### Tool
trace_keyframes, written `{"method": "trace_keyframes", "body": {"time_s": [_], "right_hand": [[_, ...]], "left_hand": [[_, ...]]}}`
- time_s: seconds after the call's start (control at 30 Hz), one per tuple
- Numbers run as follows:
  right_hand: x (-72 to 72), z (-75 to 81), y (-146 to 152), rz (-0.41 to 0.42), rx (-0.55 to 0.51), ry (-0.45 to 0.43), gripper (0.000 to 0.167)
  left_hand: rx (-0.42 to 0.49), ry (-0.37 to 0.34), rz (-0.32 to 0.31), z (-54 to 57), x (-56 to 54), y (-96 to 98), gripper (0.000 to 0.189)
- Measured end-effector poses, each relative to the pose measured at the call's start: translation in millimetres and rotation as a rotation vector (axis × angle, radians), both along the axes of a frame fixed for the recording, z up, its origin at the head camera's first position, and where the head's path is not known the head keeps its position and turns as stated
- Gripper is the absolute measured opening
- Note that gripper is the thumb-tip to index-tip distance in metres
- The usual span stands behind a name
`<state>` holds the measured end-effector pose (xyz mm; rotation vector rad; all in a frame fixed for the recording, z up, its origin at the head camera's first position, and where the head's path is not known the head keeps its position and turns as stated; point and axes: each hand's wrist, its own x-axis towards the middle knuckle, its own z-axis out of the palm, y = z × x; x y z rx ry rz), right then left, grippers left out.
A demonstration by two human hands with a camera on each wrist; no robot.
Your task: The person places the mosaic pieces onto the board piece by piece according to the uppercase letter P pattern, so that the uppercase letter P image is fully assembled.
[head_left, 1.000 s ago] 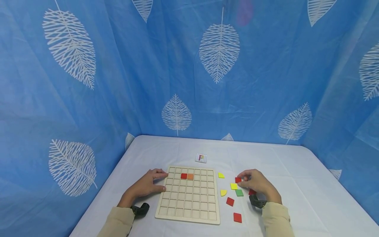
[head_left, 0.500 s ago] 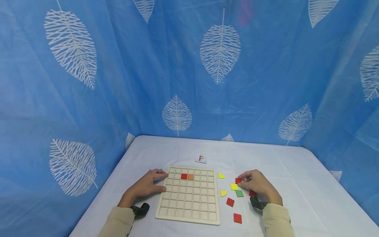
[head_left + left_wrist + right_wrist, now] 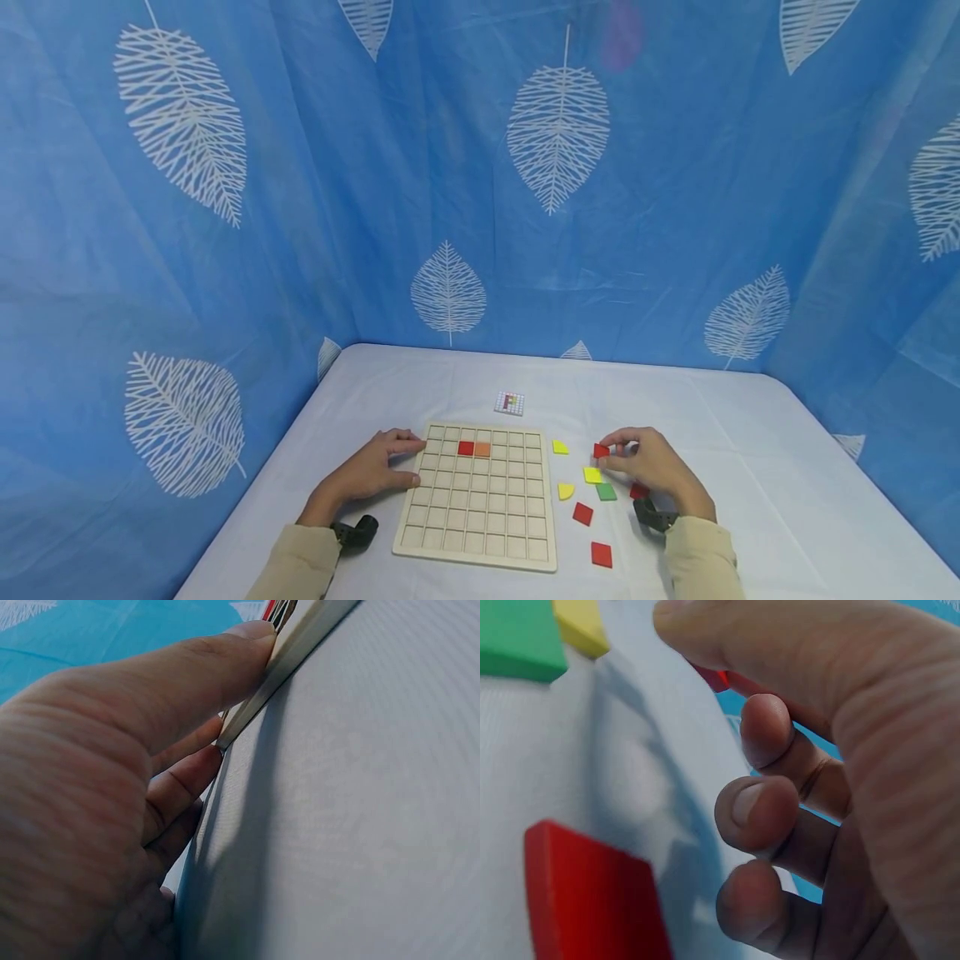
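Observation:
A pale wooden grid board (image 3: 474,492) lies on the white table; a red square tile (image 3: 467,448) and an orange one (image 3: 482,450) sit side by side in its second row. My left hand (image 3: 371,464) rests at the board's left edge, thumb and fingertips touching its side (image 3: 251,705), fingers fairly straight. To the right of the board, my right hand (image 3: 648,461) pinches a red square tile (image 3: 602,451) between thumb and index finger. In the right wrist view only a sliver of that tile (image 3: 714,679) shows behind the thumb; the other fingers are loosely curled.
Around the right hand lie a yellow square (image 3: 592,475), a green tile (image 3: 606,492), two yellow quarter-rounds (image 3: 560,447) and loose red squares (image 3: 582,513), one partly under the wrist (image 3: 638,491). A small patterned grid card (image 3: 510,403) lies beyond the board. Blue curtains enclose the table.
The red tile in my right hand has risen slightly and shifted a little left, now tilted up between the fingertips. My left hand stays against the board.

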<state>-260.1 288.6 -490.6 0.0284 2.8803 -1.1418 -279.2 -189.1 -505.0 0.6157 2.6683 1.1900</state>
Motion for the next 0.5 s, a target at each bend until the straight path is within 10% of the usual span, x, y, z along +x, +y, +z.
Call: {"method": "trace_keyframes", "body": {"time_s": [0.5], "right_hand": [[3.0, 21.6, -5.0, 0.057, 0.041, 0.184, 0.028]], "left_hand": [[-0.019, 0.011, 0.01, 1.6, 1.3, 0.4, 0.065]]}}
